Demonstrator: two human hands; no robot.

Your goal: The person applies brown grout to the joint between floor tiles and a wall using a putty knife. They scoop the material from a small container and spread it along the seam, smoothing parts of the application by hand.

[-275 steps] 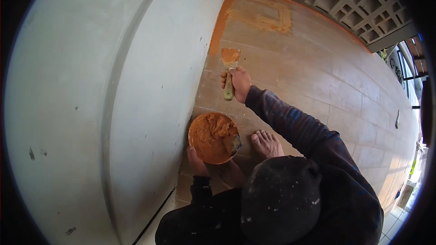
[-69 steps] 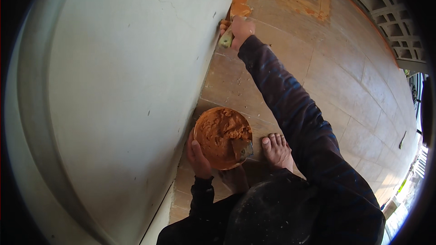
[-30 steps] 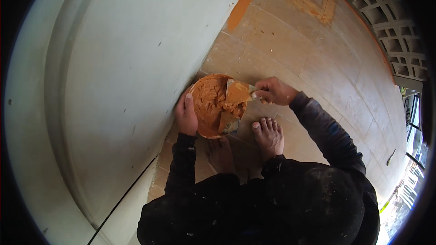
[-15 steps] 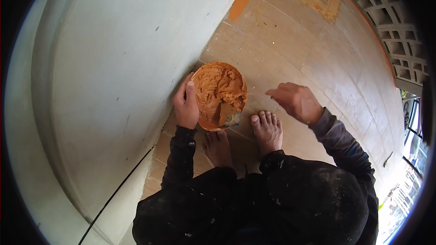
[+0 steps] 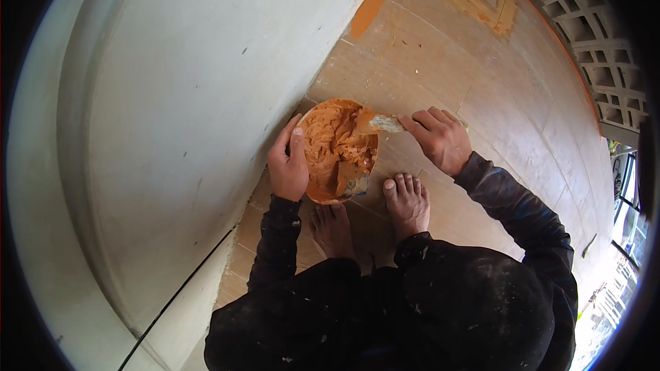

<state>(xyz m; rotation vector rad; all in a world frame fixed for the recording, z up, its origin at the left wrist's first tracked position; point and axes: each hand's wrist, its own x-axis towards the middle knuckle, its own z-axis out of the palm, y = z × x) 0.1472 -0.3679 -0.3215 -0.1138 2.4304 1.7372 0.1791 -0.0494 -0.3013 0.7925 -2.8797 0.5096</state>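
My left hand (image 5: pixel 289 163) grips the near-left side of a round tub (image 5: pixel 323 200), thumb over its rim and fingers round the outside. Thick orange paste (image 5: pixel 323 134) fills the tub, its surface rough and ridged. A second flat tool (image 5: pixel 352 180), smeared orange and grey, rests in the paste at the near-right edge. On the right, my right hand (image 5: pixel 443 141) is closed round a putty knife (image 5: pixel 386 123). Its flat, pale blade is coated orange at the tip and lies over the tub's right rim. The handle is mostly hidden in my fingers.
A pale wall (image 5: pixel 172 96) rises close on the left. My bare feet (image 5: pixel 407 206) stand on the tiled floor (image 5: pixel 426 48) just behind the tub. An orange strip (image 5: pixel 378 0) runs along the wall's foot farther off. Openwork blocks (image 5: pixel 584 34) stand at far right.
My right hand has moved slightly left and turned, bringing the putty knife's flat side into view over the tub's rim. My left hand keeps its hold on the tub.
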